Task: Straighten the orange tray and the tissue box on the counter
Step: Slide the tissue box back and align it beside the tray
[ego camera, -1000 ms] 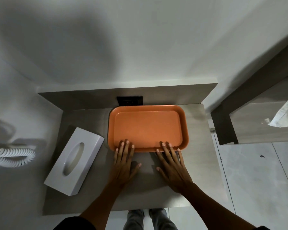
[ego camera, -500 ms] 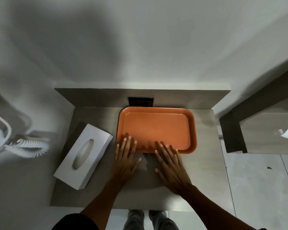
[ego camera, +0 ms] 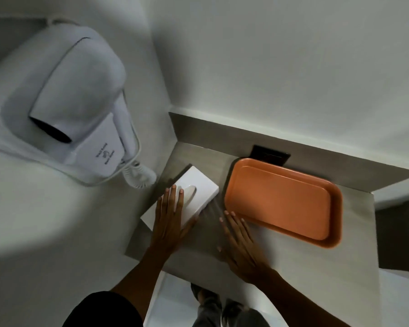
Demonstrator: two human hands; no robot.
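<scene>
The orange tray lies empty on the grey counter, its long back edge near the back wall. The white tissue box lies to its left, turned at an angle to the tray. My left hand rests flat on top of the tissue box, fingers spread over its near half and part of the oval slot. My right hand lies flat on the counter between box and tray, fingertips close to the tray's near left corner, holding nothing.
A white wall-mounted hair dryer with a coiled cord hangs on the left wall beside the counter. A dark wall socket sits behind the tray. Past the counter's right end a dark wooden unit stands.
My left hand left the tray's front edge and moved left onto the tissue box. My right hand came off the tray onto the counter. The view swung left, bringing the hair dryer in.
</scene>
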